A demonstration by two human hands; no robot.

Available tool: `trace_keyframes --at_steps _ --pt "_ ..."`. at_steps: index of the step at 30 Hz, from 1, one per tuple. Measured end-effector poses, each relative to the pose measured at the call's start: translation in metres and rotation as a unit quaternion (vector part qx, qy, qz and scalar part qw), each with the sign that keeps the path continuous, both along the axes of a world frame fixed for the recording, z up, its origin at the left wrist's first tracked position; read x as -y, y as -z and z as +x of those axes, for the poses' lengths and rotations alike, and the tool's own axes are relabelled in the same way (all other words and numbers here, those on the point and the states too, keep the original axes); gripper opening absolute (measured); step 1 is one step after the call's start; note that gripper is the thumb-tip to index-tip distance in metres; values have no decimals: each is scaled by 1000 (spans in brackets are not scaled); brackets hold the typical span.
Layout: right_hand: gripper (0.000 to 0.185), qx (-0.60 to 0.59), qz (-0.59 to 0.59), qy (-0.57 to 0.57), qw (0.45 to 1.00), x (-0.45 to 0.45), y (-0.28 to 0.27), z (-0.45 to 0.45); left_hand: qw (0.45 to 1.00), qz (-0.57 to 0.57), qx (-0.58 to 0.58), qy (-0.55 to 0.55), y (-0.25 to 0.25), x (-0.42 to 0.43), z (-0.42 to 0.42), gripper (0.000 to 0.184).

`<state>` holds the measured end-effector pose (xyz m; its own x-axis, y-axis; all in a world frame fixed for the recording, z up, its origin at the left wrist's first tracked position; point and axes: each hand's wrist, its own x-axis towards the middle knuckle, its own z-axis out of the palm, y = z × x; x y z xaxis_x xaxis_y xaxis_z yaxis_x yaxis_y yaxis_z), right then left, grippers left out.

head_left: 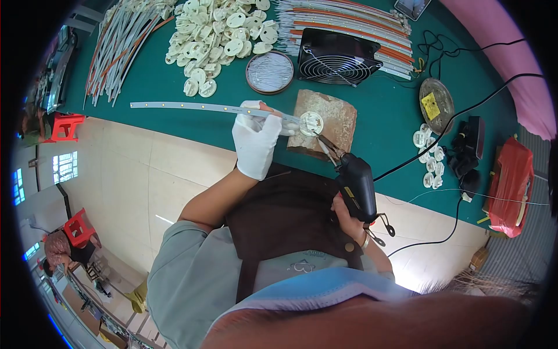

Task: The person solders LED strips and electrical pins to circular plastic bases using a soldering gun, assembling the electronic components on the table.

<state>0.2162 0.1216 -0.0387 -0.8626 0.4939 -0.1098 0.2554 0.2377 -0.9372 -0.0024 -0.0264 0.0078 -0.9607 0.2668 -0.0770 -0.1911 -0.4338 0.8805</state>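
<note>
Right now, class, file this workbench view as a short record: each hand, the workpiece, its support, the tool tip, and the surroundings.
Left hand: gloved left hand pinching a white strip with yellow spots
Right hand: right hand gripping a black gun-shaped tool
Workpiece: round white disc, at the strip's end
Support: brownish block under the disc
Tool tip: at the disc's near edge; contact unclear
Beyond block: black fan
Right side: yellow sponge in a metal dish
</note>
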Motion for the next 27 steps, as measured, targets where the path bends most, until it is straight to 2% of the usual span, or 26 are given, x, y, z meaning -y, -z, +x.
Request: trace_keyframes --at_steps 7,10,13,27 --pt "29 -3 11 -2 1000 0 -3 -2 1000 -2 3 1 2 0 0 21" --pt "28 13 18 -7 1000 -1 -4 -1 1000 -18 -5 -17 -2 -3 1 16" --pt "27 2 -2 3 1000 0 -4 -2 1000 -10 0 -5 1 -1 0 21" --pt "29 -1 -11 -8 1000 -1 -1 0 1000 -1 -3 1 1 0 -1 21"
